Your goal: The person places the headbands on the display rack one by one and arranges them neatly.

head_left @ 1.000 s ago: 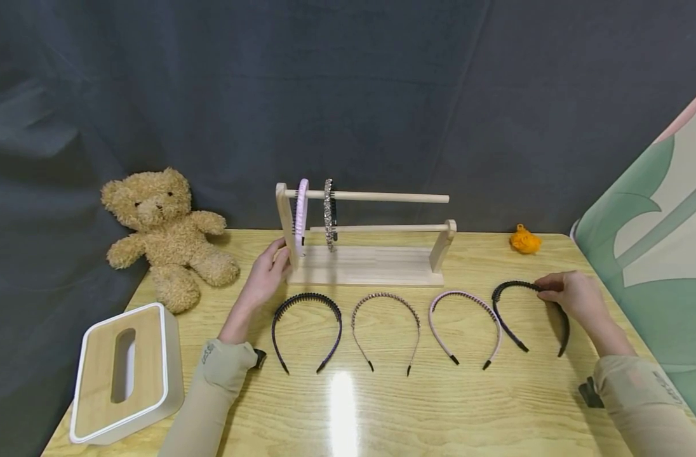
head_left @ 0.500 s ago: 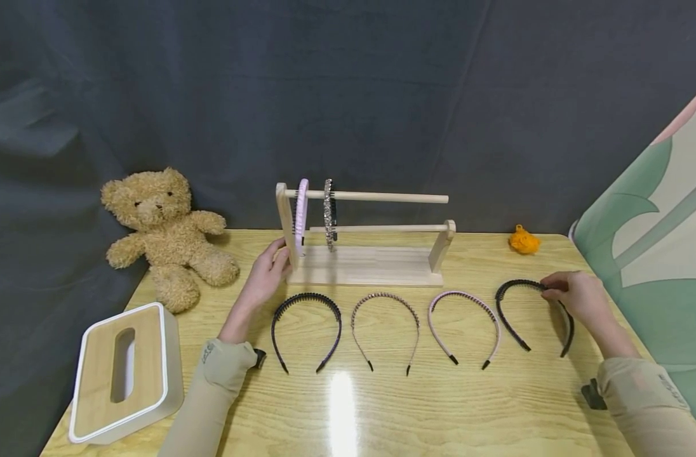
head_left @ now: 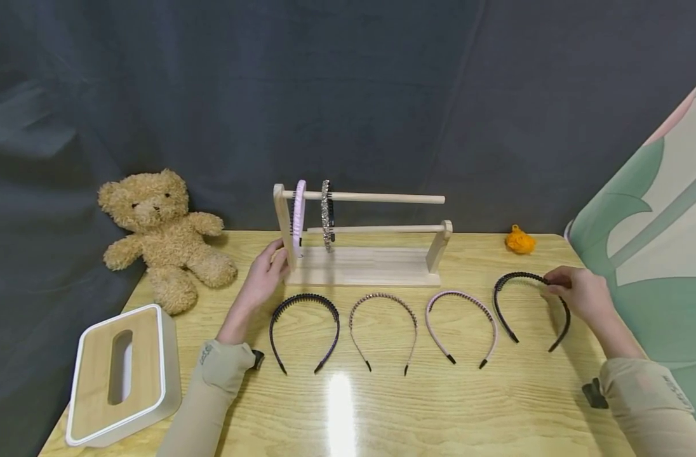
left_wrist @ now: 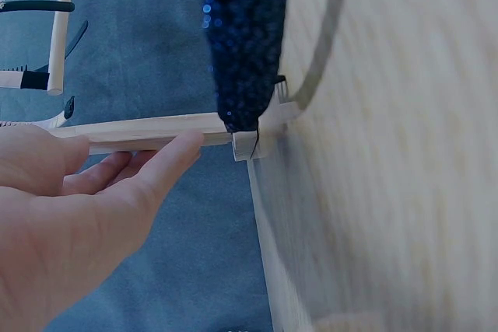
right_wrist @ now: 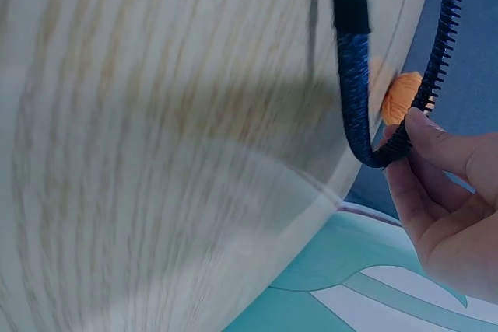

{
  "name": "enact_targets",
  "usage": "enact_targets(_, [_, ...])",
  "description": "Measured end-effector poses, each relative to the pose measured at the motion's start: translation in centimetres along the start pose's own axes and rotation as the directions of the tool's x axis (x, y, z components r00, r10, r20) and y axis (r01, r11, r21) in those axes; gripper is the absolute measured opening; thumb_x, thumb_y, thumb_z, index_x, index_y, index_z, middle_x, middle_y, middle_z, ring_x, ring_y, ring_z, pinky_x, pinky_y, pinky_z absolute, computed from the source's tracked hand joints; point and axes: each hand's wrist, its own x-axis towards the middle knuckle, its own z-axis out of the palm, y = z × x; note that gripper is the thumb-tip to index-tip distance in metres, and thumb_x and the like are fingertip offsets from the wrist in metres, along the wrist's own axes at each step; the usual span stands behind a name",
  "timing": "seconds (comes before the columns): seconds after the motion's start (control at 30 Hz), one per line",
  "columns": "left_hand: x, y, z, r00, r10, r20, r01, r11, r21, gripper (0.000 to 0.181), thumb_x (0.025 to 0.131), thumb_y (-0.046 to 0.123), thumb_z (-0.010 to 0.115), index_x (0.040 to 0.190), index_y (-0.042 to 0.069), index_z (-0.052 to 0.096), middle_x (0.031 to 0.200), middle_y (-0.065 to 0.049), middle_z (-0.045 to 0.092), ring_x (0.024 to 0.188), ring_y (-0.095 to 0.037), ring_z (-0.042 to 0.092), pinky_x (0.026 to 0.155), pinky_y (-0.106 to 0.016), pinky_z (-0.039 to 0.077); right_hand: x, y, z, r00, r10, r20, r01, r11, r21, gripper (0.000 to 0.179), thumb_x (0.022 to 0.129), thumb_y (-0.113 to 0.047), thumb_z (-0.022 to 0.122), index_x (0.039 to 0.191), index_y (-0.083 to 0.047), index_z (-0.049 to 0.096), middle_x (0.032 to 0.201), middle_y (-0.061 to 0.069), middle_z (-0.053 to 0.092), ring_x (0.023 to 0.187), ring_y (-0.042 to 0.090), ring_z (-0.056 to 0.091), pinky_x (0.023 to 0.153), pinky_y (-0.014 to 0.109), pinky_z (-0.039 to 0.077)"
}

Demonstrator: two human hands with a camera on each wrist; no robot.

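Note:
In the head view my right hand (head_left: 582, 295) pinches a black toothed headband (head_left: 502, 315) near the top of its arch, at the right of the table. The right wrist view shows that headband (right_wrist: 354, 75) between thumb and fingers, its dark tip above the table with a shadow beside it. My left hand (head_left: 268, 271) holds the left upright of a wooden headband rack (head_left: 365, 273), thumb on one side and fingers on the other. On the rack's upper bar hang a lilac headband (head_left: 299, 212) and a glittery headband (head_left: 326, 216).
A black headband (head_left: 305, 298), a thin beaded headband (head_left: 382, 296) and a pink headband (head_left: 461, 294) lie in a row before the rack. A teddy bear (head_left: 167, 235) and a tissue box (head_left: 119, 374) are at left. An orange trinket (head_left: 520, 241) sits at back right.
My right hand has raised the black headband off the table, first shifting slightly right. The left hand stays on the rack, and the whole head view has drifted a little left.

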Motion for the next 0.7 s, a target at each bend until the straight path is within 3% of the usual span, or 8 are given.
enact_targets(0.1, [0.0, 0.0, 0.0, 1.0, -0.001, -0.001, 0.001, 1.0, 0.009, 0.048, 0.119, 0.013, 0.035, 0.162, -0.007, 0.034, 0.16, -0.035, 0.038, 0.144, -0.051, 0.045, 0.121, -0.046, 0.045, 0.0, -0.1, -0.2, 1.0, -0.004, -0.01, 0.004, 1.0, -0.004, 0.009, 0.088, 0.009, 0.082, 0.093, 0.009, 0.074, 0.087, 0.027, 0.075, 0.067, 0.019, 0.069, 0.062, 0.048, 0.053])
enact_targets(0.23, [0.0, 0.1, 0.0, 1.0, -0.002, 0.002, 0.002, 1.0, 0.022, 0.048, 0.119, 0.013, 0.035, 0.163, -0.007, 0.034, 0.16, -0.036, 0.038, 0.144, -0.051, 0.045, 0.121, -0.046, 0.045, 0.0, -0.3, -0.6, 1.0, -0.003, -0.021, 0.003, 1.0, 0.0, 0.008, 0.089, 0.009, 0.081, 0.094, 0.009, 0.075, 0.087, 0.026, 0.075, 0.066, -0.003, 0.06, 0.056, 0.033, 0.05])
enact_targets(0.33, [0.0, 0.2, 0.0, 1.0, -0.007, 0.001, 0.007, 1.0, 0.018, 0.048, 0.119, 0.013, 0.035, 0.163, -0.007, 0.034, 0.16, -0.035, 0.038, 0.144, -0.051, 0.045, 0.121, -0.046, 0.045, 0.0, -0.7, -1.1, 1.0, 0.011, -0.011, -0.011, 1.0, 0.013, 0.007, 0.091, 0.008, 0.08, 0.097, 0.009, 0.075, 0.087, 0.026, 0.076, 0.067, -0.015, 0.05, 0.055, 0.029, 0.047])
enact_targets(0.7, [0.0, 0.0, 0.0, 1.0, -0.012, 0.001, 0.012, 1.0, -0.003, 0.048, 0.119, 0.014, 0.035, 0.163, -0.006, 0.034, 0.162, -0.034, 0.037, 0.146, -0.05, 0.044, 0.122, -0.047, 0.044, 0.9, -3.6, -2.7, 0.997, -0.014, -0.082, 0.018, 0.998, 0.054, 0.01, 0.093, 0.008, 0.079, 0.102, 0.008, 0.077, 0.092, 0.026, 0.077, 0.069, -0.022, 0.047, 0.057, 0.014, 0.04])
